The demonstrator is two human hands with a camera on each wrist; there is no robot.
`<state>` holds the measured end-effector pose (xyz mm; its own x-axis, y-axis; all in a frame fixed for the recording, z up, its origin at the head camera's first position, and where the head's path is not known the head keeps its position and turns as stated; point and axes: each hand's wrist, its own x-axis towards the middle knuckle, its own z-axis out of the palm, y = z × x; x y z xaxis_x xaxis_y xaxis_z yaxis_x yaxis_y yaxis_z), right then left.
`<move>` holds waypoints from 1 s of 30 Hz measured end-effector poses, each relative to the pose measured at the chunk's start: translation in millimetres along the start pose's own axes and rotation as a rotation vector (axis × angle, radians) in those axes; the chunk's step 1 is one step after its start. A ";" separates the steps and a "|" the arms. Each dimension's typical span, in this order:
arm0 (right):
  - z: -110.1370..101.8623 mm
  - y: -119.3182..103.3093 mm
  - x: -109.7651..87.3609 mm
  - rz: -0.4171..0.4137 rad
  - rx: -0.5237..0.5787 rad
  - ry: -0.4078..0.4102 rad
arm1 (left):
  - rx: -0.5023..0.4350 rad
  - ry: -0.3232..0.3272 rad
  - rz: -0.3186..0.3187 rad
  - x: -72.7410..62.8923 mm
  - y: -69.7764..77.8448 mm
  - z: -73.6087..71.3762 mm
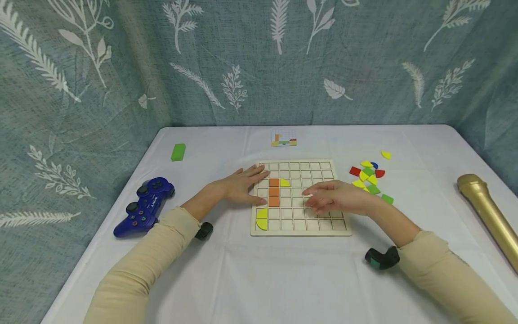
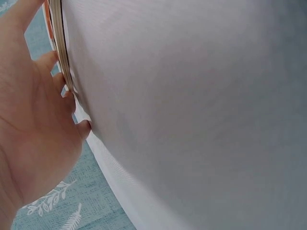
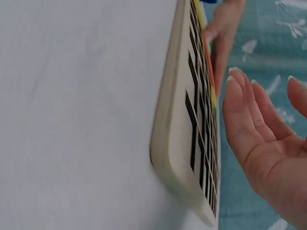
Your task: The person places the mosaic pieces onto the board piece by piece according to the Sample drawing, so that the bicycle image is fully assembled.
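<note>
A wooden grid board (image 1: 299,233) lies in the middle of the table. Three orange squares (image 1: 274,191) form a column on it, with a yellow quarter-circle (image 1: 285,182) beside the top one. Lower left on the grid are a yellow square (image 1: 262,213) and another yellow quarter-circle (image 1: 262,224). My left hand (image 1: 238,185) rests at the board's left edge, fingers extended. Over the board's right half hovers my right hand (image 1: 333,197), its fingers loosely bent. In the right wrist view, that hand (image 3: 268,139) holds nothing and is apart from the board.
Loose coloured pieces (image 1: 368,171) lie in a pile right of the board. Behind it is a small pattern card (image 1: 284,138). A blue game controller (image 1: 146,206) and a green block (image 1: 178,152) are on the left. A gold microphone-shaped object (image 1: 487,216) lies far right.
</note>
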<state>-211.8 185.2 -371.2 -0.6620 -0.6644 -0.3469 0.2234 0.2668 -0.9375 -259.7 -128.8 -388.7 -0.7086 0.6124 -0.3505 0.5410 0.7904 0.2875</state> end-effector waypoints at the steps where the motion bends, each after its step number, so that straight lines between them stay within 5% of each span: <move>1: -4.4 0.4 -2.9 -0.004 0.015 0.015 | 0.001 0.000 -0.001 0.1 -0.1 0.2; 11: -43.6 0.7 -32.5 -0.040 0.162 0.203 | 0.008 0.005 -0.001 1.3 -1.2 0.8; 21: -71.8 4.9 -52.7 -0.011 0.260 0.282 | -0.006 -0.002 -0.005 0.7 -0.6 0.4; 30: -86.4 8.9 -66.4 0.093 0.061 0.311 | -0.001 -0.002 -0.015 2.3 -1.1 1.0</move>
<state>-227.7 291.9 -354.1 -0.8216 -0.3912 -0.4146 0.3294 0.2678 -0.9054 -261.5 -128.3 -390.7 -0.7158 0.6004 -0.3566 0.5296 0.7996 0.2831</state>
